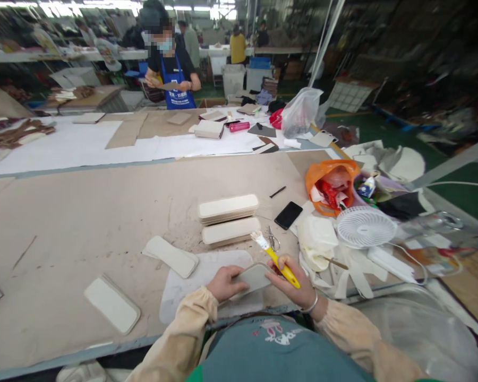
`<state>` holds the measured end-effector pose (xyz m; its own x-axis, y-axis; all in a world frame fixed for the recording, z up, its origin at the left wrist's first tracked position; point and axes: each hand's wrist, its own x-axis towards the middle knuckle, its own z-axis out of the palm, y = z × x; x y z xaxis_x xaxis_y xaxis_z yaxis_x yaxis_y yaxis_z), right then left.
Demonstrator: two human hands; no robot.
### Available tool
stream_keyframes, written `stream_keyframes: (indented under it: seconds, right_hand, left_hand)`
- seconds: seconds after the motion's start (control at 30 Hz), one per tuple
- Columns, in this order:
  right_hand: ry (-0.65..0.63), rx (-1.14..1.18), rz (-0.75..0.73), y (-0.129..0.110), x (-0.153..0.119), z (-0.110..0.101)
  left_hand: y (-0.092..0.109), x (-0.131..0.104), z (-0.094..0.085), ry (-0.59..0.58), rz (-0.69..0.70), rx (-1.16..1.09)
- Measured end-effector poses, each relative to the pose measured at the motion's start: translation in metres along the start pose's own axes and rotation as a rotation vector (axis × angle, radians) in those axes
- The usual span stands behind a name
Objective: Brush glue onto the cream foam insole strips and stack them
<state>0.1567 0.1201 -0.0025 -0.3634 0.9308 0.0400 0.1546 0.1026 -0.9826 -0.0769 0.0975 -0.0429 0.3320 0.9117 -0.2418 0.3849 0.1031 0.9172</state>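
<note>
My left hand (227,284) grips one end of a pale, round-cornered panel (255,278), thumb on top. At its other end, my right hand (292,281) touches the panel and also holds a paintbrush (281,263) with a yellow handle. The brush's whitish bristles point up and away from me. Under the panel lies a white sheet (175,297). Two stacks of similar panels, a farther stack (229,208) and a nearer stack (231,232), stand just beyond my hands. Left of the sheet are some loose panels (173,255) and a small pile (112,302).
Scissors (274,240), a black phone (288,215) and a pen (278,192) lie right of the stacks. Farther right are a white fan (366,227), an orange bag (313,183) and a plastic container (316,233). A co-worker (175,69) in a blue apron stands across the table.
</note>
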Motion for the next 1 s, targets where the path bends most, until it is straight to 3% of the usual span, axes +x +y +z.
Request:
stream_keyframes:
  seconds: [0.2,0.47,0.77,1.0]
  right_hand:
    - [0.197,-0.072,-0.072,-0.031,0.022,-0.035]
    - [0.284,-0.103,-0.141,-0.046,0.035,-0.068]
    - [0.250,-0.192,-0.220,-0.052,0.035,-0.088]
    - [0.273,-0.231,-0.237,-0.055,0.034,-0.102]
  left_hand:
    - [0.035,0.024,0.021,0.051,0.026,-0.062]
    - [0.082,0.035,0.039,0.093,0.011,-0.297]
    - [0.095,0.036,0.057,0.196,-0.008,-0.346]
    - [0.102,0.024,0.068,0.020,-0.107,-0.648]
